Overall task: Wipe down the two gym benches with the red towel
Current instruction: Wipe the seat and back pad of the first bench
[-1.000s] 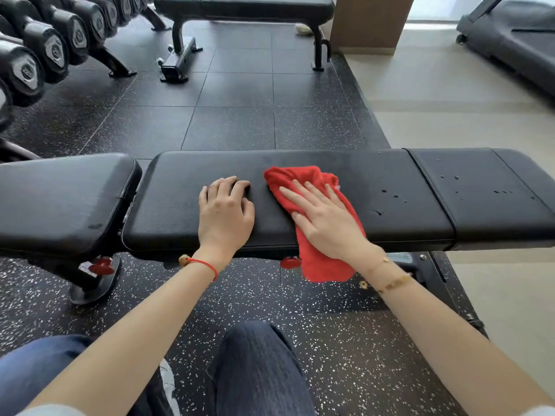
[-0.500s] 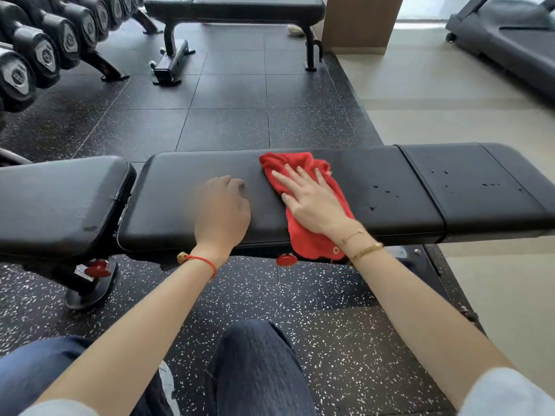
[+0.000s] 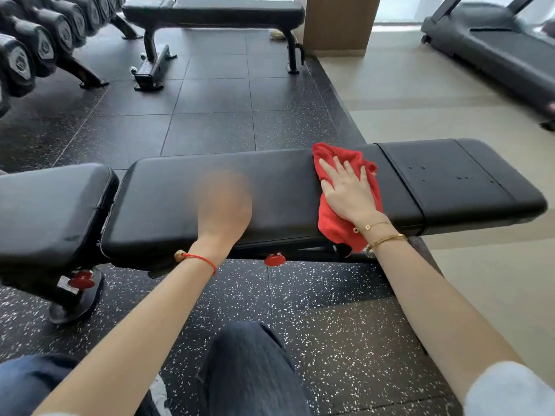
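Observation:
A long black padded gym bench (image 3: 168,199) runs left to right in front of me. The red towel (image 3: 333,223) lies across its middle pad near the right seam, with one end hanging over the near edge. My right hand (image 3: 348,190) presses flat on the towel, fingers spread. My left hand (image 3: 223,202) rests on the same pad to the left; it is blurred, so its fingers are unclear. Water drops dot the right-hand pad (image 3: 444,175). A second black bench (image 3: 216,12) stands at the back.
A rack of dumbbells (image 3: 36,46) lines the far left. A treadmill (image 3: 495,46) stands at the back right on pale flooring, next to a wooden pillar (image 3: 339,25). Red adjustment knobs (image 3: 274,259) sit under the near bench. My knees (image 3: 249,370) are at the bottom.
My right hand has slid the towel to the right along the pad, towards the seam. My left hand stays on the pad and has turned blurry.

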